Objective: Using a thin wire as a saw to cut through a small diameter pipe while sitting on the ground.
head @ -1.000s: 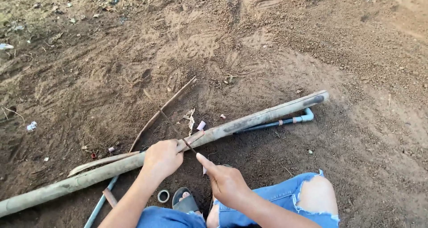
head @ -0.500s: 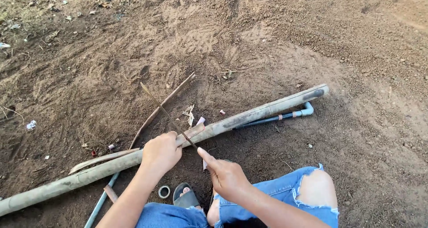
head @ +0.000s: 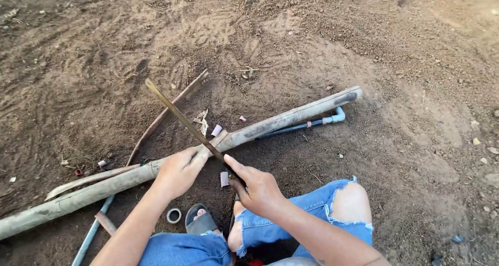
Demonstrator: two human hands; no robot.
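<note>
A long dusty bamboo pole [head: 280, 121] lies slantwise across bare brown soil. My left hand [head: 179, 171] presses down on it near its middle. My right hand [head: 255, 188] grips the dark handle of a long thin blade [head: 182, 119], which slants up and away to the left over the pole. The blade's lower part crosses the pole right beside my left fingers. I am crouched, with torn blue jeans and a grey sandal [head: 200, 222] in view below the pole.
A thin blue pipe with an elbow joint [head: 312, 123] lies behind the pole's right end and another stretch [head: 93, 229] runs under its left part. Split bamboo strips [head: 91, 177], short cut pieces [head: 216, 130] and a small white ring [head: 174, 215] lie about.
The blade has swung upward and out to the left, from low against the pole to a raised slant. My left hand has stayed on the pole.
</note>
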